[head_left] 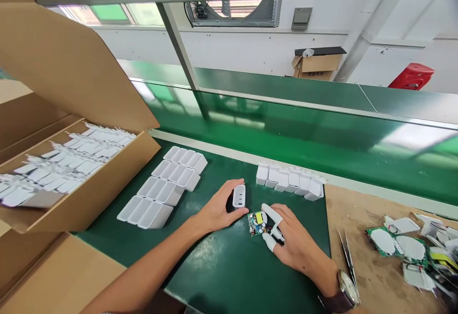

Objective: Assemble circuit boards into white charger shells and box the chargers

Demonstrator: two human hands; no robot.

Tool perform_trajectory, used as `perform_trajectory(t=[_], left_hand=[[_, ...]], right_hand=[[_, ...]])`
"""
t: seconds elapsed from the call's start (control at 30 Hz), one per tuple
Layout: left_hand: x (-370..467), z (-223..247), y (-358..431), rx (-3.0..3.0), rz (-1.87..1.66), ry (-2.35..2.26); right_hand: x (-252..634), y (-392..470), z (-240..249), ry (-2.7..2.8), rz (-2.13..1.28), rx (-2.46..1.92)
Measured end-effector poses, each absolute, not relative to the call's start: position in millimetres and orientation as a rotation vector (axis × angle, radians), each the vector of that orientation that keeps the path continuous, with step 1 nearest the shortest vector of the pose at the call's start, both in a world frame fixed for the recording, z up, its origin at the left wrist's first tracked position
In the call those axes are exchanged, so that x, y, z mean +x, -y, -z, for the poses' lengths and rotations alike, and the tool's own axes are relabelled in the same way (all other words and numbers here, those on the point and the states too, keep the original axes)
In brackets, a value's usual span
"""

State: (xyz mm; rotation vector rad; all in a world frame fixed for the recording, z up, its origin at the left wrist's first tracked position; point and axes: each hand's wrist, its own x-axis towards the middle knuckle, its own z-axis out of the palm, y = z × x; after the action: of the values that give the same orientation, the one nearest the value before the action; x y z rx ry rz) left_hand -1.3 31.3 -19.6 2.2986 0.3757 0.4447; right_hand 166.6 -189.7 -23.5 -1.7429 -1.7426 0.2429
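Between the thumb and fingers of my left hand point(223, 207) is a white charger housing point(239, 196), its end with the port slots facing up. It appears to stand on the green tabletop. Just to the right, my right hand point(291, 235) grips a small circuit board point(257, 223) with a yellow component, pinched by fingers in white finger cots. Housing and board are close but apart. Left of my left hand stand rows of open white housings point(168, 173). Beyond my right hand lies a row of white plastic pieces point(289, 180).
A large open cardboard box point(107, 180) holding many white parts takes up the left side. At the right, tweezers point(347, 259) and circuit boards with white pieces point(397, 245) lie on a brown board point(372, 285). A green conveyor belt point(286, 132) runs behind the table.
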Motion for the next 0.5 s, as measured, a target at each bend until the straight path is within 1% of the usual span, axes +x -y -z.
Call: perform_trajectory(t=[0.27,0.5], left_hand=[[-6,12,-30,2.267,-0.474,-0.380],[-8,12,-26,2.249,-0.425,-0.311]], right_hand=[[159,186,16,1.778,0.038,-1.716],[153,182,0,1.597,0.330,-1.672]])
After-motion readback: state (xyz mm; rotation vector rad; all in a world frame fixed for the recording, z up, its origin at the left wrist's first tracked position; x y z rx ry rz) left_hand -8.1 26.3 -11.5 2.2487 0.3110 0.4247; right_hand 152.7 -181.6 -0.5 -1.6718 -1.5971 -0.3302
